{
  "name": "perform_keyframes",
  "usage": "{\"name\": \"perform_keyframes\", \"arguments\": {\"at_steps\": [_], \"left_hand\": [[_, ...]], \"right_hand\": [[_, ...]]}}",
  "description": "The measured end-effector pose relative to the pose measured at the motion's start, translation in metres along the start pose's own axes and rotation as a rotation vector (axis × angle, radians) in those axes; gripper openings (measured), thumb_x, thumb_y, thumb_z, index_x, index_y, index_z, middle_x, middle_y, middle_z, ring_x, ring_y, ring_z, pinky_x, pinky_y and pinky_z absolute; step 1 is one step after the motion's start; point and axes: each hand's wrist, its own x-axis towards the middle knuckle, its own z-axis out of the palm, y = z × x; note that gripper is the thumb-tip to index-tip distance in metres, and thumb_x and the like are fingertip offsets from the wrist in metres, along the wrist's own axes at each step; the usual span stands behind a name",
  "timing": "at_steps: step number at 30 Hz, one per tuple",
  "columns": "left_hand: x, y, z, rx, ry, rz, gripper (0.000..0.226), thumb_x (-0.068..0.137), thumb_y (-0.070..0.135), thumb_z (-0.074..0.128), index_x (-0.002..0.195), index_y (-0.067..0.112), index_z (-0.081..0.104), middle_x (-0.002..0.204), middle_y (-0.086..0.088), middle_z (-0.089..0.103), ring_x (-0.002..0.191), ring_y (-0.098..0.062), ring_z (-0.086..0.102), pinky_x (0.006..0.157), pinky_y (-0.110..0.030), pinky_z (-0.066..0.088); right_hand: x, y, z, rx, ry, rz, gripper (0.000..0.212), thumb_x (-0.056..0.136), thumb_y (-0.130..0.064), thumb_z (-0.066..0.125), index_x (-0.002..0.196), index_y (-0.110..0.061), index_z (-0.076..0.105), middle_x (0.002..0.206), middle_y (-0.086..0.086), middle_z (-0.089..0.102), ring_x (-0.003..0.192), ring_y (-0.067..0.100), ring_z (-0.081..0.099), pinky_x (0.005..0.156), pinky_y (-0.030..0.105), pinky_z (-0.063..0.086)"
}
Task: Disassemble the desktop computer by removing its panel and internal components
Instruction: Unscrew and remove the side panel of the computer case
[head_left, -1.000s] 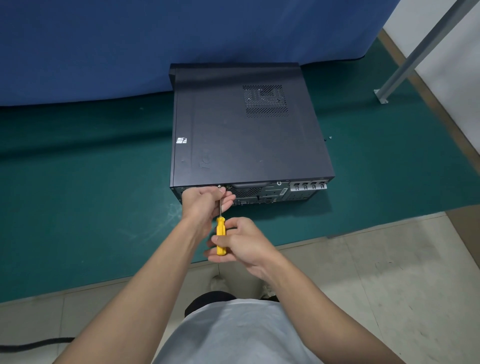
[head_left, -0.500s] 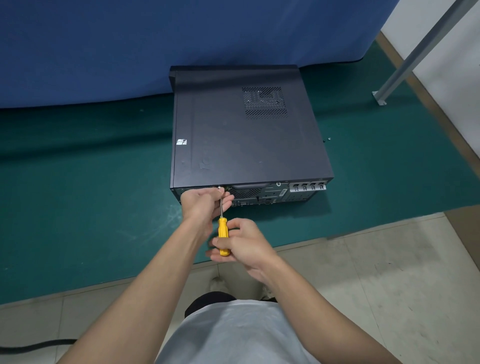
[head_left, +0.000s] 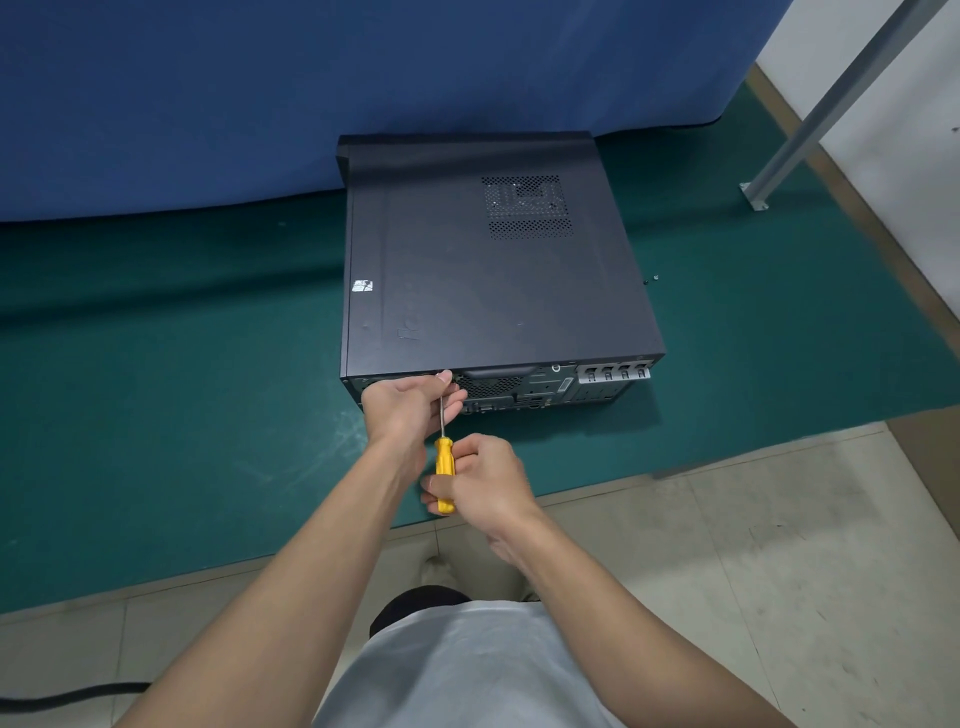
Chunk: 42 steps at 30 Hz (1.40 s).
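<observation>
A black desktop computer case (head_left: 493, 270) lies flat on a green mat (head_left: 182, 389), its rear panel (head_left: 540, 387) with ports facing me. A vent grille (head_left: 527, 207) is in its top panel. My right hand (head_left: 483, 480) grips the yellow handle of a screwdriver (head_left: 444, 475). The metal shaft runs up to the rear panel's top edge, left of centre. My left hand (head_left: 410, 402) pinches the shaft near its tip, against the case. The screw itself is hidden by my fingers.
A blue curtain (head_left: 311, 93) hangs behind the case. Two small screws (head_left: 651, 280) lie on the mat right of the case. A grey metal leg (head_left: 810, 114) slants at the right. Tiled floor (head_left: 753, 545) lies in front, and a black cable (head_left: 62, 696) crosses at bottom left.
The hands and the screwdriver stay at the same spot on the rear panel; my right hand's fingers shift slightly on the handle. The view shifts a little.
</observation>
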Motion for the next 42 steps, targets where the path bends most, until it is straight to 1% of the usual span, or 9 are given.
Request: {"name": "perform_keyframes", "arguments": {"at_steps": [2, 7, 11, 14, 18, 26, 30, 35, 42], "left_hand": [[0.000, -0.001, 0.001, 0.007, 0.002, -0.004, 0.012, 0.084, 0.000, 0.071, 0.092, -0.007, 0.066, 0.088, -0.022, 0.071, 0.077, -0.026, 0.073, 0.068, -0.027, 0.060], [0.001, 0.000, 0.000, 0.006, -0.033, -0.011, 0.026, 0.080, -0.012, 0.068, 0.105, -0.011, 0.059, 0.092, -0.024, 0.070, 0.081, -0.029, 0.073, 0.073, -0.032, 0.060], [0.003, -0.001, -0.001, 0.021, -0.046, -0.003, 0.019, 0.085, -0.011, 0.064, 0.103, -0.012, 0.061, 0.094, -0.024, 0.070, 0.081, -0.028, 0.073, 0.070, -0.028, 0.060], [0.004, -0.002, -0.001, 0.027, -0.009, 0.014, 0.013, 0.086, -0.005, 0.066, 0.097, -0.010, 0.063, 0.089, -0.023, 0.070, 0.079, -0.027, 0.073, 0.068, -0.028, 0.060], [0.006, -0.004, 0.000, 0.026, 0.030, 0.046, 0.010, 0.086, 0.004, 0.069, 0.086, -0.006, 0.067, 0.081, -0.020, 0.072, 0.071, -0.024, 0.073, 0.062, -0.026, 0.059], [0.008, -0.004, -0.005, -0.020, -0.045, 0.010, 0.011, 0.090, 0.005, 0.064, 0.091, -0.007, 0.065, 0.080, -0.020, 0.072, 0.074, -0.026, 0.073, 0.060, -0.025, 0.059], [0.009, -0.004, -0.006, 0.002, -0.093, 0.002, 0.013, 0.092, 0.008, 0.063, 0.091, -0.005, 0.065, 0.077, -0.016, 0.073, 0.075, -0.025, 0.074, 0.060, -0.024, 0.058], [0.010, -0.004, -0.008, -0.028, -0.121, -0.011, 0.012, 0.091, 0.007, 0.064, 0.090, -0.005, 0.064, 0.077, -0.017, 0.073, 0.074, -0.025, 0.074, 0.058, -0.024, 0.057], [0.011, -0.002, -0.015, -0.081, -0.202, -0.059, 0.014, 0.090, 0.003, 0.063, 0.099, -0.009, 0.064, 0.088, -0.022, 0.072, 0.082, -0.028, 0.073, 0.068, -0.029, 0.060]], "right_hand": [[0.000, 0.001, 0.003, -0.041, 0.061, -0.014, 0.026, 0.076, 0.002, 0.073, 0.088, -0.012, 0.055, 0.087, 0.015, 0.066, 0.056, 0.016, 0.064, 0.051, 0.024, 0.053], [0.003, 0.000, -0.001, 0.042, -0.047, 0.053, 0.023, 0.091, -0.004, 0.059, 0.100, -0.013, 0.040, 0.091, 0.010, 0.055, 0.052, 0.014, 0.064, 0.054, 0.029, 0.057], [0.000, -0.001, -0.003, 0.141, -0.120, 0.080, 0.008, 0.096, -0.010, 0.051, 0.103, -0.007, 0.048, 0.082, 0.008, 0.054, 0.058, 0.011, 0.046, 0.050, 0.024, 0.041], [-0.002, -0.002, -0.002, 0.220, -0.121, 0.109, 0.010, 0.099, -0.010, 0.044, 0.096, -0.007, 0.054, 0.087, 0.011, 0.058, 0.065, 0.013, 0.050, 0.055, 0.025, 0.046], [-0.004, -0.001, 0.001, 0.160, -0.060, 0.070, 0.013, 0.098, -0.012, 0.048, 0.096, -0.003, 0.058, 0.086, 0.013, 0.062, 0.063, 0.015, 0.062, 0.055, 0.024, 0.053], [-0.004, 0.000, 0.008, -0.025, 0.104, -0.054, 0.012, 0.090, -0.015, 0.064, 0.083, -0.009, 0.056, 0.075, 0.010, 0.065, 0.051, 0.018, 0.068, 0.054, 0.031, 0.059], [-0.002, 0.000, 0.011, -0.140, 0.167, -0.076, 0.024, 0.087, -0.019, 0.068, 0.084, -0.014, 0.045, 0.099, 0.018, 0.061, 0.047, 0.015, 0.067, 0.042, 0.019, 0.050], [-0.002, 0.003, 0.004, -0.218, 0.148, -0.112, 0.026, 0.089, -0.015, 0.064, 0.082, -0.016, 0.039, 0.084, 0.010, 0.061, 0.045, 0.011, 0.065, 0.038, 0.016, 0.044], [0.001, 0.012, -0.016, -0.337, 0.190, -0.079, 0.023, 0.089, -0.017, 0.063, 0.082, -0.018, 0.042, 0.088, 0.009, 0.065, 0.046, 0.002, 0.062, 0.040, 0.016, 0.043]]}}
